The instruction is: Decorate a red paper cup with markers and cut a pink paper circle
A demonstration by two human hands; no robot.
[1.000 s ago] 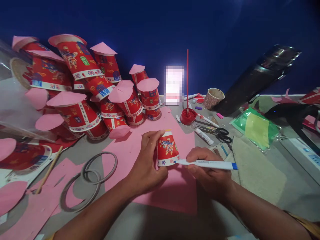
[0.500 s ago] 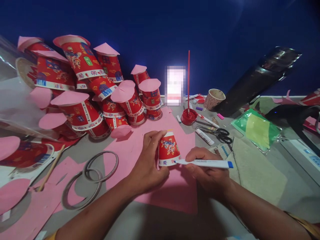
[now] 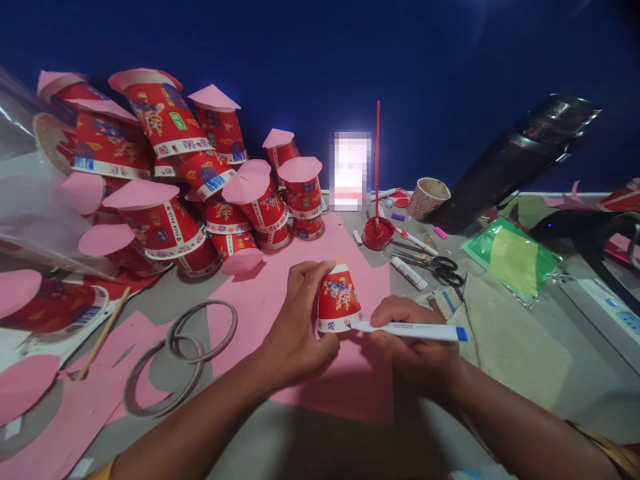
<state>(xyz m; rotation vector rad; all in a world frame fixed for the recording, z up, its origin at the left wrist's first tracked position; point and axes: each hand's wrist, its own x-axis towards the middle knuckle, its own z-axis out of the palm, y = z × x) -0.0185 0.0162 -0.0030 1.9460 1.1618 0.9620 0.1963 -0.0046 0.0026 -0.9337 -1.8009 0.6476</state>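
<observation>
A red paper cup (image 3: 339, 297) with a white, flower-marked rim stands upside down in the middle, above a pink paper sheet (image 3: 367, 390). My left hand (image 3: 303, 327) is closed around its left side, fingers at the top and thumb near the rim. In my right hand (image 3: 417, 340) is a white marker (image 3: 425, 331) with a blue end, gripped like a pen. Its blue tip meets the white rim at the cup's lower right. Small coloured flowers show on that rim.
Several red cups with pink paper cones (image 3: 163, 217) are stacked at left. Two grey rings (image 3: 130, 390) lie nearby. Behind my right hand are a red paint pot (image 3: 379, 235), scissors (image 3: 447, 271), a glue tube (image 3: 409, 273) and a black flask (image 3: 505, 163). A cloth (image 3: 520, 353) lies right.
The marker tip stays at the cup's rim, with only a very slight shift. My left hand keeps its hold, and the other things stay in place.
</observation>
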